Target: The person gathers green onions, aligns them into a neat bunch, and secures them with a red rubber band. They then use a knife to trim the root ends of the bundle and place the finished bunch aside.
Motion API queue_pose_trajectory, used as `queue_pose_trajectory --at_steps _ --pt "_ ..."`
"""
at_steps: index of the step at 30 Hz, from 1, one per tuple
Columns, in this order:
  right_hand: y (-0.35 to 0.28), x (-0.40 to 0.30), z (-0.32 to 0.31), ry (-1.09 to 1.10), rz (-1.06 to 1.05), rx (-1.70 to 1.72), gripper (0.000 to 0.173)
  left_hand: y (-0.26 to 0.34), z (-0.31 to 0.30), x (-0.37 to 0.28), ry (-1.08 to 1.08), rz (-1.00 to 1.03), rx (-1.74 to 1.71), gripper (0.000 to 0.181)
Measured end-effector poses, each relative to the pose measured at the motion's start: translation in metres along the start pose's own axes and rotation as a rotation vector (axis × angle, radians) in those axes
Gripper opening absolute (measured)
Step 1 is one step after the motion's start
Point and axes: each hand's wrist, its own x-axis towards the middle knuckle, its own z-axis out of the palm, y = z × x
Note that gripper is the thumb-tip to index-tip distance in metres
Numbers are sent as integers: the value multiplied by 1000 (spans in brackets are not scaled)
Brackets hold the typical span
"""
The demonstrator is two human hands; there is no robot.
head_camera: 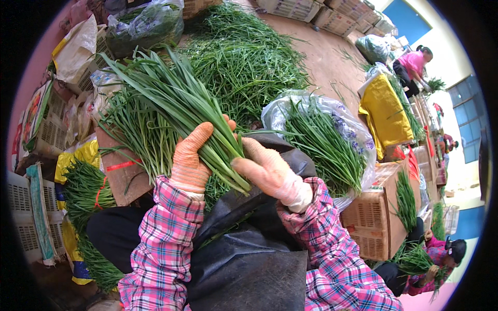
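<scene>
My left hand (192,161), in an orange knit work glove, grips a bunch of garlic chives (183,99) around its lower stalks. The long flat leaves fan out to the upper left. My right hand (274,175), gloved in a paler orange, pinches the bunch near its pale cut ends, thumb in front and fingers partly hidden behind. Below the bunch, a black apron (249,268) covers my lap. More loose chives (146,136) lie left of my hands on a brown board (120,171) marked with a red strip.
A large heap of chives (249,58) covers the floor ahead. At right stand a chive-filled clear plastic bag (363,161), a plastic crate (367,221) and a yellow sack (389,110). Red-tied chives (87,186) stand at left. Co-workers (414,64) handle greens at right.
</scene>
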Motion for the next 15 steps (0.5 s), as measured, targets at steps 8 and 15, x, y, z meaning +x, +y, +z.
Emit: queue_pose_trajectory --at_steps 8,15 --pt "3 14 3 -103 91 126 31 1 2 0 -26 -82 27 43" --pt "-11 -28 -9 394 -219 -230 14 18 -3 9 213 -22 -65 26"
